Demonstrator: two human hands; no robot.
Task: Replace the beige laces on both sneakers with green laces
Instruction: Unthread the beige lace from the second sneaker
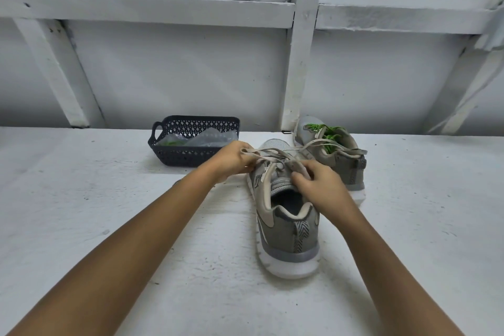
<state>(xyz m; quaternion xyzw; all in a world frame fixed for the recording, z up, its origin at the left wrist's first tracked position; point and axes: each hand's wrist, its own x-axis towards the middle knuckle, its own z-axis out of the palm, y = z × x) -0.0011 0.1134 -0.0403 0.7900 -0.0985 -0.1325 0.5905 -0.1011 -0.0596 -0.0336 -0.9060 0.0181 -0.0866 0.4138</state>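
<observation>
A grey sneaker (289,229) stands heel toward me on the white surface, still threaded with a beige lace (275,154). My left hand (231,159) pinches a stretch of that lace at the shoe's left side. My right hand (319,185) grips the lace at the tongue, on the right side. Loose beige lace trails right across the second sneaker (343,161), which stands farther back on the right and carries green lace (327,135).
A dark perforated basket (191,154) holding clear plastic wrapping and something green sits behind my left hand. A white wall with crossed beams (297,63) rises right behind the surface's far edge.
</observation>
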